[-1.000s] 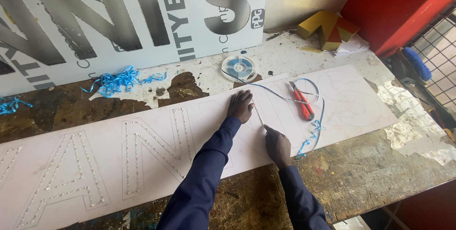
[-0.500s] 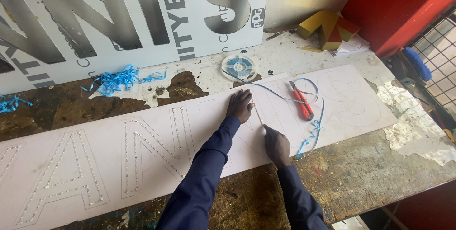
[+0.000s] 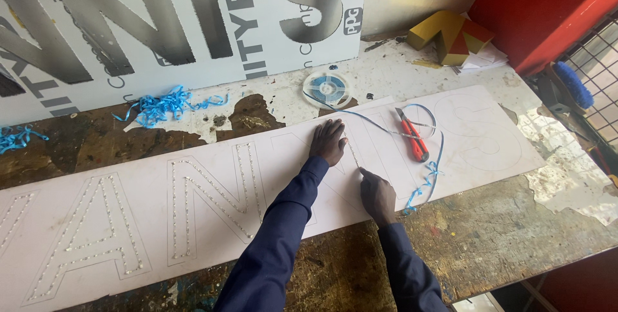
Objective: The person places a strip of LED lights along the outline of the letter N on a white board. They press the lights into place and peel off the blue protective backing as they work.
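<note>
Low centre, the right hand [image 3: 378,196] presses a fingertip on the thin strip [image 3: 351,151] laid on the white board [image 3: 212,235]; just above, the left hand [image 3: 328,142] lies flat, fingers spread, pinning its upper end. Lower left, two outlined letters are already lined with dots; the letters centre and right look bare. Farther up, red cutters [image 3: 413,137], blue tape [image 3: 432,157], then the reel [image 3: 327,86].
</note>
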